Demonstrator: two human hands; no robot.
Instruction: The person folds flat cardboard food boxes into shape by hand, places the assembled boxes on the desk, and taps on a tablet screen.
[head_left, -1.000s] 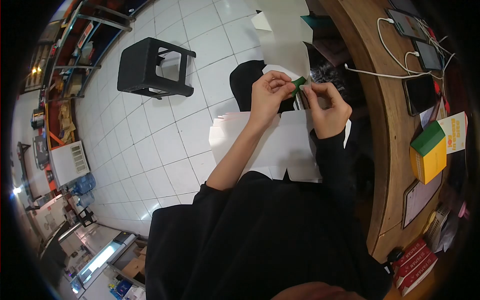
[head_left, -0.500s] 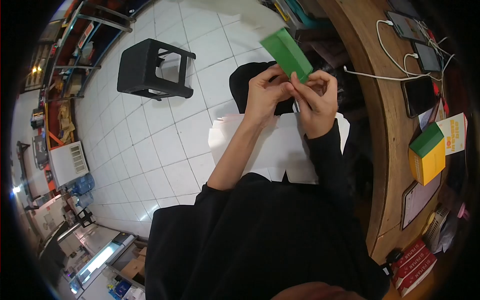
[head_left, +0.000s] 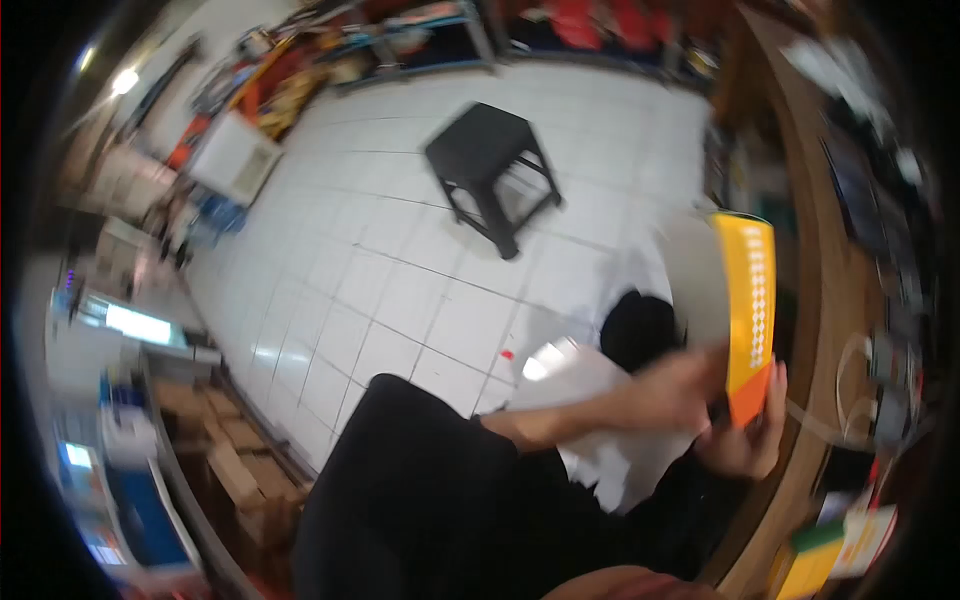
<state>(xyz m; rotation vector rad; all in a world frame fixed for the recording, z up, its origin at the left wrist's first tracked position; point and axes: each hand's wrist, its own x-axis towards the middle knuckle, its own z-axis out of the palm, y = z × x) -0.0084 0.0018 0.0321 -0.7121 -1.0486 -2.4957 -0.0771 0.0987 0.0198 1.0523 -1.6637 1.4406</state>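
My right hand (head_left: 745, 443) is closed on the lower, orange end of a yellow printed carton (head_left: 752, 290), which stands upright with a row of white marks down its face. Close beside it, my left hand (head_left: 672, 392) is smeared by motion, and its fingers cannot be made out. Whether the left hand touches the carton is unclear. Beneath both arms, white card sheets (head_left: 620, 465) lie across my lap.
The wooden desk (head_left: 805, 330) runs along the right, bearing phones, cables and another yellow carton (head_left: 808, 570) with a green end. A black stool (head_left: 485, 145) stands on the tiled floor. Brown boxes (head_left: 245, 470) sit at the lower left.
The view has swung round, shifting the stool to the right. The carton has turned from its green side to its yellow and orange face. The left hand has come off its earlier pinch near the carton.
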